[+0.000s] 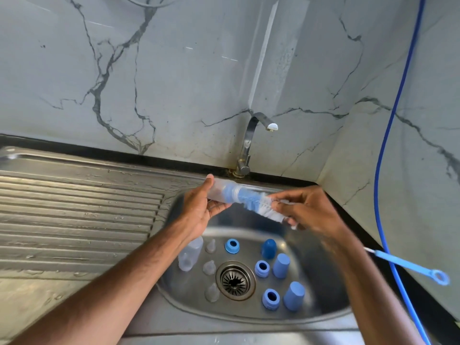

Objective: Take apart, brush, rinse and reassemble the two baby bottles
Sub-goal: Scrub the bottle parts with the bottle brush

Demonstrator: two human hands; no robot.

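Note:
My left hand [201, 207] grips a clear baby bottle [220, 191] held sideways over the sink [249, 317]. A blue and white bottle brush [251, 200] sticks into the bottle's mouth, and my right hand [308, 210] holds it by its end, blurred. In the basin lie another clear bottle [190, 253], three clear teats [211, 246] [209, 267] [212, 292], three blue screw rings [232, 246] [262, 268] [270, 299] and three blue caps [268, 248] [281, 265] [294, 295].
The tap [251, 143] stands at the back of the sink with no water running. A ribbed steel drainboard [74, 215] lies to the left. The drain strainer [235, 280] is in the basin's middle. A blue hose [388, 145] hangs at the right, and a small blue-handled brush [413, 266] lies on the right counter.

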